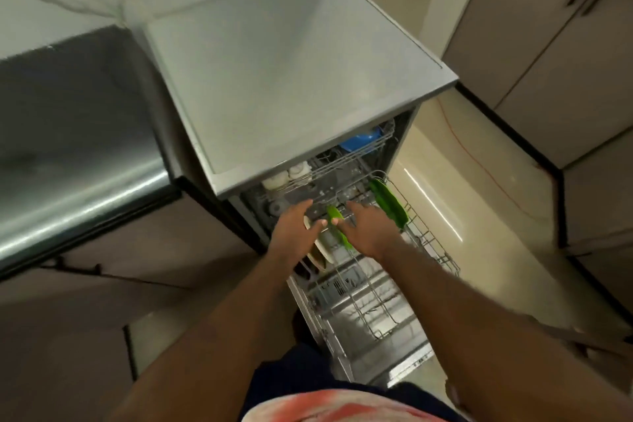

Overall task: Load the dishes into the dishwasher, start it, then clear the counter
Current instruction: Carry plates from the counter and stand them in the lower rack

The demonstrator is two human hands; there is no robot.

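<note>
Grey freestanding dishwasher [301, 79] is open, with its grey wire lower rack [428, 243] drawn out toward 5 o'clock. A small green plate [337, 226] stands on edge in that rack. The left grip [294, 230] at its 9 o'clock and the right grip [366, 230] at its 3 o'clock are both released, fingers extended and thumbs at the rim. A larger green plate [388, 202] stands at 2 o'clock and a cream plate [320, 252] at 7 o'clock.

A plate [337, 223] stands in the lower rack [430, 245] between the left hand [294, 230] and right hand [368, 231], seemingly touching both thumbs. A second plate [388, 202] stands right of them, a third plate [321, 252] under the left, the upper rack [342, 163] behind.
</note>
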